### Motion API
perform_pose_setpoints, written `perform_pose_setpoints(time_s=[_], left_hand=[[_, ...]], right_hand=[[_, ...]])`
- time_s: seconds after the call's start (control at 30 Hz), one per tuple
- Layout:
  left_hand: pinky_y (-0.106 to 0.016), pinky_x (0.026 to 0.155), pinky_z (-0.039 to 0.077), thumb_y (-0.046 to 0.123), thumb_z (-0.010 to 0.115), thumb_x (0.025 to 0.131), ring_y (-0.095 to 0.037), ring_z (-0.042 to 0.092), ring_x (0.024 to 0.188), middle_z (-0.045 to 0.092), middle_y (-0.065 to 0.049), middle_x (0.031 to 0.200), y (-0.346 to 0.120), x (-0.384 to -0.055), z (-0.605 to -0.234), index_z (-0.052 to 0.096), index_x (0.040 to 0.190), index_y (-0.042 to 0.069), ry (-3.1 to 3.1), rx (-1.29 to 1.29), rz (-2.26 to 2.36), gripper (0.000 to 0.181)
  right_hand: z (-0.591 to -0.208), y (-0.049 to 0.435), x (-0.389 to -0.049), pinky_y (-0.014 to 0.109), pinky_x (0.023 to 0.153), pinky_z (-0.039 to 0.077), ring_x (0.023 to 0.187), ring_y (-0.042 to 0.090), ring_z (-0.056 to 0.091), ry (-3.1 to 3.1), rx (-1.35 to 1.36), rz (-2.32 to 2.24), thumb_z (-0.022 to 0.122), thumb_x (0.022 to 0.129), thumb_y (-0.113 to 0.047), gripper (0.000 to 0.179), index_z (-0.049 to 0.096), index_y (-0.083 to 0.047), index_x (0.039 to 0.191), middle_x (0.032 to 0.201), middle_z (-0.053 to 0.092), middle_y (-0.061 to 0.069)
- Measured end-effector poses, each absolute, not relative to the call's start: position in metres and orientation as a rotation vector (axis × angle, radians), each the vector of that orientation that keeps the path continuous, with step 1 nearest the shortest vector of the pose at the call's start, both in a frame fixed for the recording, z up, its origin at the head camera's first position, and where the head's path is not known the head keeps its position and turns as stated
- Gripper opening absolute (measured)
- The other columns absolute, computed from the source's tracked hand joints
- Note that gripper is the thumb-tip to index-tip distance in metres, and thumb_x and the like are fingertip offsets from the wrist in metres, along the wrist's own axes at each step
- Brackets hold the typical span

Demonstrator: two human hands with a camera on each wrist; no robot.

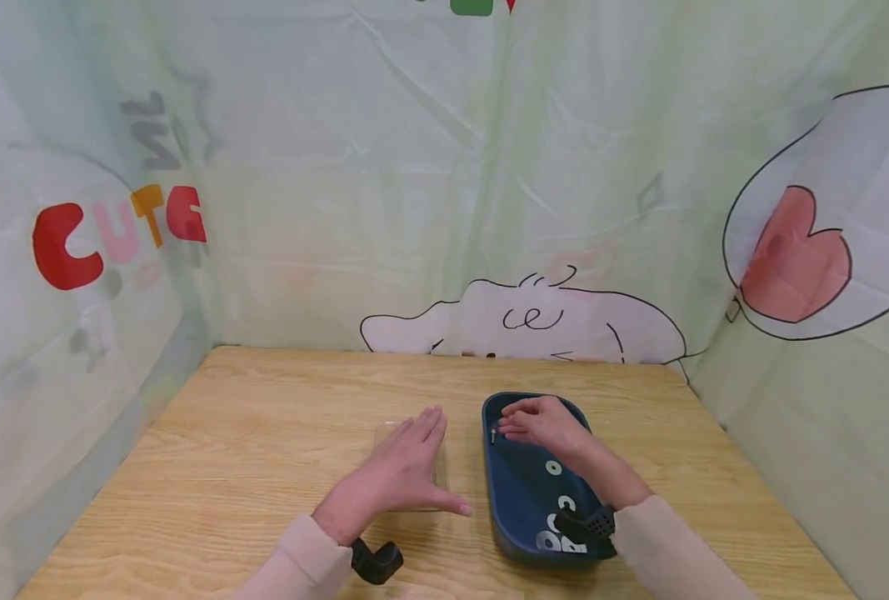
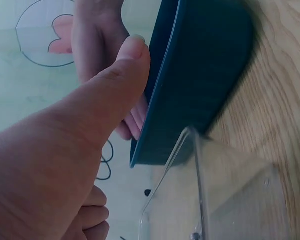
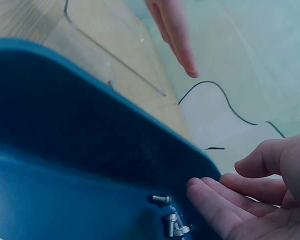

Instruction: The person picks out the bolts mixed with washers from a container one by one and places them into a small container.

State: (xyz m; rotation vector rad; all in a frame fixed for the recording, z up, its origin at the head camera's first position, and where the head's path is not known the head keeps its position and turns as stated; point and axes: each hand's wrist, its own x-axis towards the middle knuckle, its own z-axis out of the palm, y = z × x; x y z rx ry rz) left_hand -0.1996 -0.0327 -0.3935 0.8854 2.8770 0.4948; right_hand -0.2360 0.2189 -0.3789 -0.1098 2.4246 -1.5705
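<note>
My left hand (image 1: 399, 471) is held over a clear plastic box (image 2: 245, 195), fingers straight and thumb spread, nothing in its grasp. Inside the box, a small shiny metal piece (image 2: 195, 236) shows in the left wrist view. To the right stands a dark blue bin (image 1: 515, 479). Over its far end hovers my right hand (image 1: 545, 425), with fingers loosely bent and no object between them. Below those fingertips, several small metal screws (image 3: 177, 227) lie in the bin's corner. Toward the near end of the bin are several pale washers (image 1: 553, 468), partly hidden by the right wrist strap.
Both containers stand on a light wood table (image 1: 279, 433), the bin close beside the box. A printed cloth curtain (image 1: 324, 208) hangs behind the table and along both sides. Black straps with devices (image 1: 377, 562) sit on the wrists.
</note>
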Motion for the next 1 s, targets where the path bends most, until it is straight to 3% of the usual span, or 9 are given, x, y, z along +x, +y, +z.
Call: perform_pose_setpoints(time_s=[0.43, 1.0], left_hand=[[-0.044, 0.125, 0.023, 0.082, 0.060, 0.074, -0.022, 0.019, 0.154, 0.019, -0.008, 0.167, -0.002, -0.197, -0.400, 0.022, 0.158, 0.005, 2.815, 0.985, 0.462, 0.120], [-0.043, 0.123, 0.026, 0.082, 0.061, 0.072, -0.022, 0.021, 0.154, 0.020, -0.008, 0.166, 0.015, -0.200, -0.402, 0.023, 0.158, 0.007, 2.786, 1.022, 0.365, 0.120]], right_hand=[[-0.402, 0.218, -0.243, 0.044, 0.095, 0.056, 0.110, 0.038, 0.068, 2.502, -0.061, -1.428, 0.047, 0.099, -0.004, 0.035, 0.058, 0.016, 0.125, 0.121, 0.065, 0.030], [-0.407, 0.208, -0.255, 0.048, 0.095, 0.056, 0.107, 0.037, 0.068, 2.511, -0.070, -1.350, 0.047, 0.100, -0.005, 0.034, 0.057, 0.016, 0.125, 0.119, 0.066, 0.029]])
